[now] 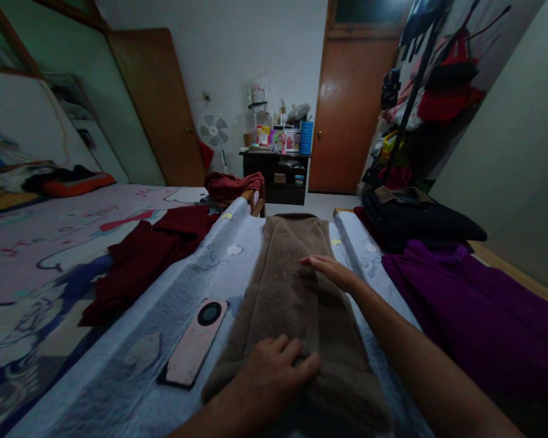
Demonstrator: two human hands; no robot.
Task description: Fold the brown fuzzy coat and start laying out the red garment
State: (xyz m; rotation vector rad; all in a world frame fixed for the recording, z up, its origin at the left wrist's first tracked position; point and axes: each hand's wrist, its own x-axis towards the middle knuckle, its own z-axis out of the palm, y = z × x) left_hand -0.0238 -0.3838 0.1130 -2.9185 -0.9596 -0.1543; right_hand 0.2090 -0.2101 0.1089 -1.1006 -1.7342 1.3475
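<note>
A brown fleece garment [278,274] lies folded into a long strip on the pale blue bedding, its narrower end at the far side. My left hand [274,371] rests on the near part of the strip, fingers slightly bent and thumb apart. Farther up, my right hand [326,267] is over the right half of the fabric with its fingers stretched toward the left; whether it touches the pile is hard to tell. A pink phone [196,350] lies face down on the bedding, left of the garment, its round black camera ring uppermost.
To the right lie a purple garment [475,310] and a folded black garment [415,219]. On the left is a dark red garment [155,255]. Beyond the bed stand a white fan [214,131] and a black cabinet [256,176]. Clothes and bags hang at the right.
</note>
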